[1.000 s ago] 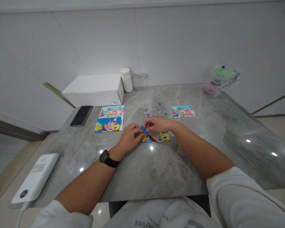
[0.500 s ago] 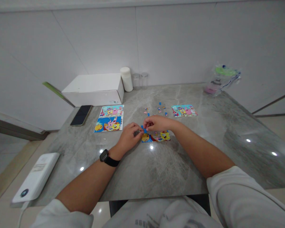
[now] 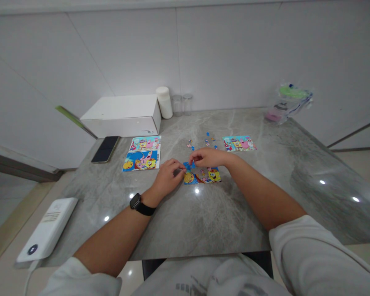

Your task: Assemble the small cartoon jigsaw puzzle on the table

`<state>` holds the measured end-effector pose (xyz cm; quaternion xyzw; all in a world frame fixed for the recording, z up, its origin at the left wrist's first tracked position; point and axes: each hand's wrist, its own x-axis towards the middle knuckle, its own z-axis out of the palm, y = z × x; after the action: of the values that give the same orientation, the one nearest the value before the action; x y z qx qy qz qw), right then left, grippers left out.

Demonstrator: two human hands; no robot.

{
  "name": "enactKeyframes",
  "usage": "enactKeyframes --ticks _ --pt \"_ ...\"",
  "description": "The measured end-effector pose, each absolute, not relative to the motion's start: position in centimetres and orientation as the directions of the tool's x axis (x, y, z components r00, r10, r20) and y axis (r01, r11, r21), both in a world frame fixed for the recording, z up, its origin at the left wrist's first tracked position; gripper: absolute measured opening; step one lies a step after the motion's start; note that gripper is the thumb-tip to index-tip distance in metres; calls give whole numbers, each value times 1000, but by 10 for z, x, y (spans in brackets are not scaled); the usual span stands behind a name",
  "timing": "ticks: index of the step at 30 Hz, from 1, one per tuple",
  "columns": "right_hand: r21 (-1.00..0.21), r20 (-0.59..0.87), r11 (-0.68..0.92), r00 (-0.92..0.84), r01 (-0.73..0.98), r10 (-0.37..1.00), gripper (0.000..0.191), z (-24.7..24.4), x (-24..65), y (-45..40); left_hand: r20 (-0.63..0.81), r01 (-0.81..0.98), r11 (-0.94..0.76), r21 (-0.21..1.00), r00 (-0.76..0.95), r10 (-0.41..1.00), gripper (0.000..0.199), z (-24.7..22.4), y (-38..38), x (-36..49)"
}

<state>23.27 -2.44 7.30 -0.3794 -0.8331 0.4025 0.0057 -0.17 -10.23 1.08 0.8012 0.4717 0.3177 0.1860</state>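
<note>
A partly assembled jigsaw puzzle (image 3: 200, 177) with yellow and blue cartoon pictures lies flat on the table before me. My left hand (image 3: 169, 177), with a black watch on its wrist, rests at the puzzle's left edge; its thumb and forefinger are apart, their tips touching the edge. Over the puzzle's upper left, my right hand (image 3: 207, 157) pinches what looks like a small blue jigsaw piece (image 3: 193, 165), partly covered by the fingers. Several loose jigsaw pieces (image 3: 207, 134) are scattered just beyond the right hand.
Two picture cards (image 3: 142, 160) lie to the left, beside a phone (image 3: 105, 149). Another card (image 3: 239, 143) is at right. A white box (image 3: 120, 126), a white bottle (image 3: 164, 102), two glass jars (image 3: 187, 105) and a plastic bag (image 3: 288, 105) stand behind; a white power bank (image 3: 47, 230) lies front left.
My right hand has shifted slightly right and lifted off the puzzle's upper left corner, uncovering more blue there. My left hand has stayed in place.
</note>
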Motion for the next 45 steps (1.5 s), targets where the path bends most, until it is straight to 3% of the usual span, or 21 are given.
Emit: enactKeyframes --ticks 3,8,13,19,25,36,40,45 --pt "-615 -288 396 -662 682 692 34 69 238 -17 335 630 -490 602 358 872 12 10 -103 -2" --pt "-399 -99 374 -445 837 890 29 57 253 3 316 629 -479 612 360 878 13 10 -103 0" --pt "-359 -38 290 -325 887 945 21 48 260 12 311 624 -483 614 371 875 12 10 -102 0" --pt "-369 -21 344 -378 863 926 14 38 250 9 312 618 -485 619 373 874 12 10 -102 0" --pt "-477 -50 320 -388 819 920 12 27 235 5 305 632 -484 605 377 875 12 10 -103 0" --pt "-338 55 331 -333 881 941 18 26 218 -5 333 604 -503 619 378 864 12 8 -101 0" --pt "-421 188 277 -216 864 958 19 39 245 12 336 592 -500 632 371 865 11 9 -101 0" --pt "-563 325 132 71 816 943 25 52 296 41 324 595 -494 634 376 868 11 9 -102 0"
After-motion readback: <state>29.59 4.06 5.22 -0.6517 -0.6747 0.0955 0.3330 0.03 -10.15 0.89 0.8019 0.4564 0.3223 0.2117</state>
